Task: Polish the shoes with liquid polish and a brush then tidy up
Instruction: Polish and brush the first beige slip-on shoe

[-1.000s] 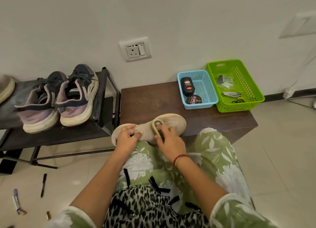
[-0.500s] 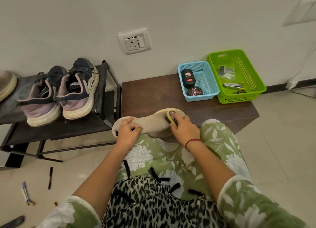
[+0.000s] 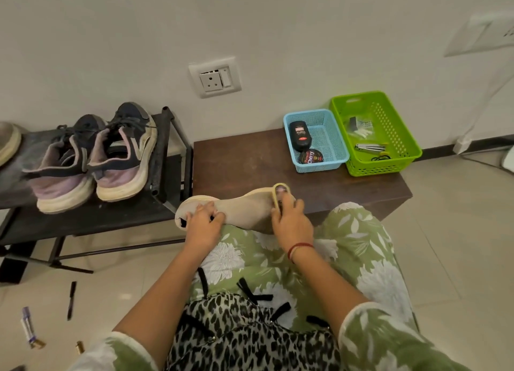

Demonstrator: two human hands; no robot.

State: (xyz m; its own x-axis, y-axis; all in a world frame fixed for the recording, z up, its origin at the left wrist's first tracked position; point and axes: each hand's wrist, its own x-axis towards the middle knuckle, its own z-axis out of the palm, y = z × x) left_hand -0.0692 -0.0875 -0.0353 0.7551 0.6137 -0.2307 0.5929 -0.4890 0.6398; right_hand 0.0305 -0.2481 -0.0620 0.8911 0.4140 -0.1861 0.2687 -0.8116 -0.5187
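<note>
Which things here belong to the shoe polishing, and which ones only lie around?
For the job: beige shoe, brush, polish bottle, polish tin, blue basket.
Lying about: green basket, pen on the floor, wall socket.

The brown worktop (image 3: 244, 165) carries a blue basket (image 3: 322, 165) just beside a green basket (image 3: 381, 168); the black shoe rack (image 3: 111, 216) holds a pair of sneakers (image 3: 122, 162).
</note>
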